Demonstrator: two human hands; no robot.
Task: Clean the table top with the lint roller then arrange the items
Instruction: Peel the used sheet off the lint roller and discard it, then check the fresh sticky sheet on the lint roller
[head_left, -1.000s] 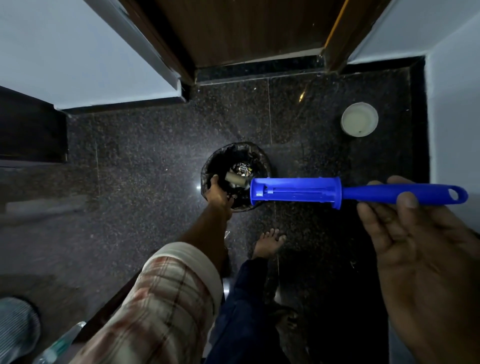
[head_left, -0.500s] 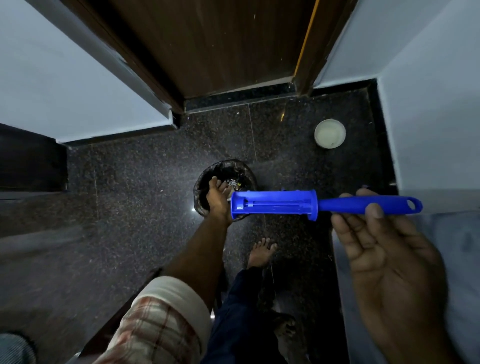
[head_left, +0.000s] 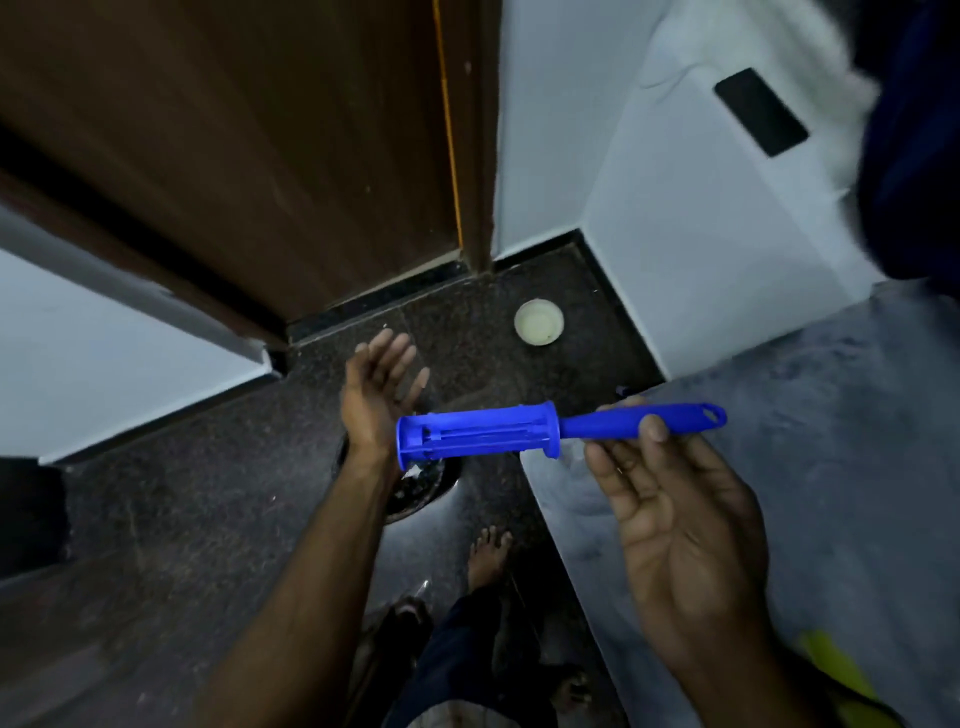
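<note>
Your left hand (head_left: 382, 387) has come up out of the bin (head_left: 415, 488); half a second ago it was reaching down into the bin's mouth, and it now hangs above it, fingers spread and empty. Your view has also swung right, bringing the grey worktop (head_left: 779, 467) into frame. Judgement: the used sheet has been dropped, the disposal step is finished, and you are turning back to the surface.

Your right hand (head_left: 670, 499) is clamped on the roller (head_left: 519, 431) by its handle, thumb pressed on top, fingers loosely curled beneath. The roller is held in the air, level, above the worktop's left edge and the floor beside it. Its long axis runs left to right: the head points left, toward your left hand, and the hanging-hole end points right. The head shows bare blue ribbed core with no visible white sheet roll; whether any adhesive remains cannot be confirmed.

A phone (head_left: 761, 111) lies on a white surface at far right, and a small white lid (head_left: 538, 322) sits on the floor near the door.
</note>
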